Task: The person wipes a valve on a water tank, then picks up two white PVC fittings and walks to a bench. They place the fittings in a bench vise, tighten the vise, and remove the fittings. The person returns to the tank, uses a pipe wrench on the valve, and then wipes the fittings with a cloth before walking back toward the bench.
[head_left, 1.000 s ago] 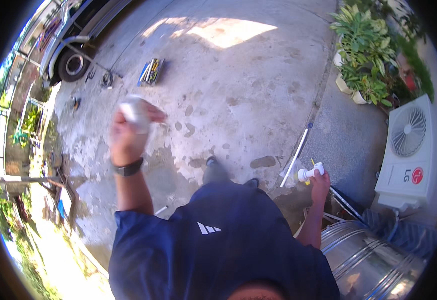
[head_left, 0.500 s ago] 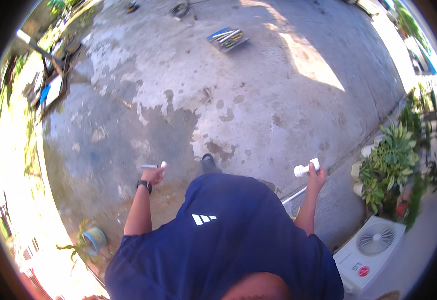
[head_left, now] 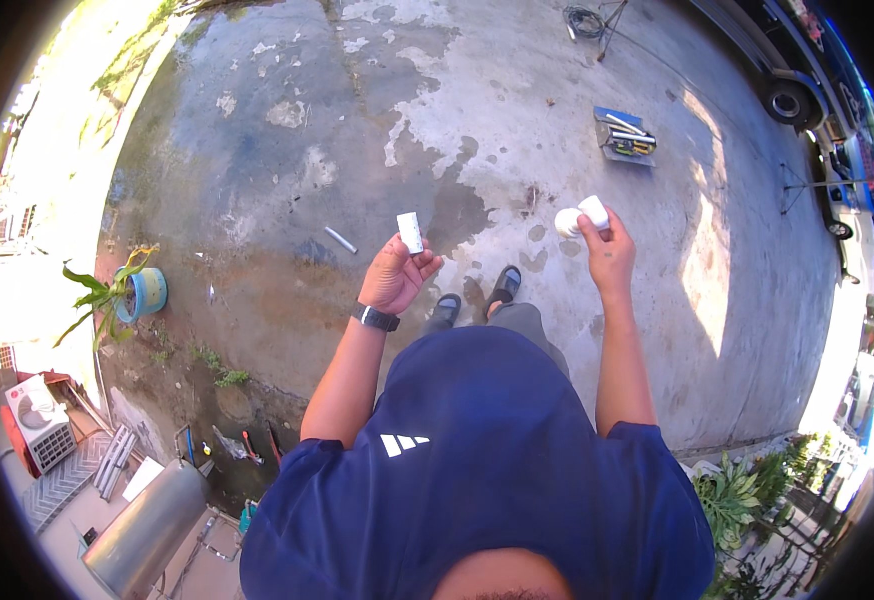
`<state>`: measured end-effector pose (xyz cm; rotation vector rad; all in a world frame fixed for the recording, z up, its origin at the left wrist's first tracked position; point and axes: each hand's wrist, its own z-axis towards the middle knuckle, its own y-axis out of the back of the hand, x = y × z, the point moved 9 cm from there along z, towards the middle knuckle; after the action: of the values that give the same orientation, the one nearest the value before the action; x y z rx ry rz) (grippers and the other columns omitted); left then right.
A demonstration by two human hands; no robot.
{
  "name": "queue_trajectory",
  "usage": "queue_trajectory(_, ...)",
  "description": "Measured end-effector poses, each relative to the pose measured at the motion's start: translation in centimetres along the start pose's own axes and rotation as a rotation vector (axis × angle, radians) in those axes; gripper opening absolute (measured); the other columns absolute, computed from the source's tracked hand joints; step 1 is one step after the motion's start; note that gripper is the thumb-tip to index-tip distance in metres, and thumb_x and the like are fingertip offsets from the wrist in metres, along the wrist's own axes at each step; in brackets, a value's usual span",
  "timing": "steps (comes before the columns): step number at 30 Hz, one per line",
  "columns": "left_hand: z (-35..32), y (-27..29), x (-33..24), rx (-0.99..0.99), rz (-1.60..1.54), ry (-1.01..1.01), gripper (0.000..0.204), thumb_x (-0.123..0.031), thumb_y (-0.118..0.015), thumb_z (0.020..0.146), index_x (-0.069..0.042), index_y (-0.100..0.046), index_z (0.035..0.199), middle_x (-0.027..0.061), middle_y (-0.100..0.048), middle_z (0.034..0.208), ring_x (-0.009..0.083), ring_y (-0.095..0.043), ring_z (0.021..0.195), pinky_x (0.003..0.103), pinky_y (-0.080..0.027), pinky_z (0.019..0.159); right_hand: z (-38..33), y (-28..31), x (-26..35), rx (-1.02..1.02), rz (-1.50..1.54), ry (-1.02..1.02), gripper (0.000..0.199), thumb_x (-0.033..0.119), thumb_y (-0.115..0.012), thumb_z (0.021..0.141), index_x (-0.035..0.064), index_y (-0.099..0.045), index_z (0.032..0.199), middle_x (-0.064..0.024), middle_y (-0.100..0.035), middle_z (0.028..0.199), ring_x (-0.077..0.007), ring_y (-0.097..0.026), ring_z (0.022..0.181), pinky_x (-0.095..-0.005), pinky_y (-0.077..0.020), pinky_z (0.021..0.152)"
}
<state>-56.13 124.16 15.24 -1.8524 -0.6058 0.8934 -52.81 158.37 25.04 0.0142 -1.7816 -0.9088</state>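
Note:
My left hand [head_left: 397, 278] is raised in front of me, its thumb and fingers closed on a short white pipe coupling [head_left: 410, 232] held upright. A black watch circles that wrist. Off to the right, my right hand [head_left: 612, 255] grips a white pipe fitting [head_left: 592, 211] with a branched shape, perhaps a tee or elbow. The two white pieces are apart from each other. On the wet concrete left of my left hand lies a short length of pale pipe [head_left: 340, 240].
A blue-and-grey tray [head_left: 627, 158] with pipe pieces and tools rests on the concrete ahead right. Coiled cable [head_left: 584, 22] lies farther off. A potted plant [head_left: 144, 294] stands left, a metal cylinder [head_left: 147, 530] lower left, and a parked vehicle [head_left: 789, 100] far right.
My view has turned left, so the tray now appears farther right. Both hands have risen higher in view and come closer together, each still holding its white piece.

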Motion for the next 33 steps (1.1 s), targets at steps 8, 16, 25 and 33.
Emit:
queue_trajectory(8,7.7,-0.7,-1.5,-0.059,-0.16,-0.019,0.049,-0.036,-0.076,0.088,-0.008,-0.058,0.123,0.0052,-0.068,0.111,0.0198,-0.068,0.102,0.041,-0.053,0.101,6.4,-13.8,13.0,0.434,0.251,0.173,0.048,0.015,-0.08,0.086,0.0042,-0.064,0.13,-0.0059,-0.073,0.1,-0.0088,-0.066,0.088,-0.0258,-0.052,0.077)
queue_trajectory(16,13.6,0.4,-10.0,-0.16,-0.134,-0.168,0.058,-0.051,-0.068,0.089,-0.009,-0.057,0.127,0.0033,-0.07,0.104,0.0197,-0.069,0.098,0.042,-0.054,0.098,19.1,-19.9,10.2,0.611,0.161,0.109,0.043,0.013,-0.078,0.086,0.0047,-0.065,0.127,-0.0052,-0.074,0.1,-0.0101,-0.068,0.092,-0.0261,-0.0529,0.08)
queue_trajectory(25,5.9,26.9,-8.8,-1.252,-0.17,-0.281,0.058,-0.05,-0.072,0.09,-0.006,-0.056,0.124,0.0067,-0.061,0.112,0.0195,-0.061,0.104,0.037,-0.054,0.093,37.9,-26.5,-11.8,0.701,-0.266,-0.061,0.037,0.023,-0.08,0.082,0.005,-0.071,0.113,-0.0089,-0.074,0.093,-0.0146,-0.068,0.082,-0.0309,-0.0538,0.076)
queue_trajectory(33,4.6,30.7,-2.6,-1.712,-0.137,0.602,0.052,-0.057,-0.063,0.094,-0.011,-0.05,0.114,0.0052,-0.05,0.093,0.0208,-0.05,0.082,0.038,-0.04,0.073,47.1,-19.5,-22.2,0.489,-0.551,-0.496,0.037,0.033,-0.079,0.079,0.0012,-0.07,0.096,-0.015,-0.071,0.078,-0.0256,-0.071,0.067,-0.0379,-0.056,0.064)
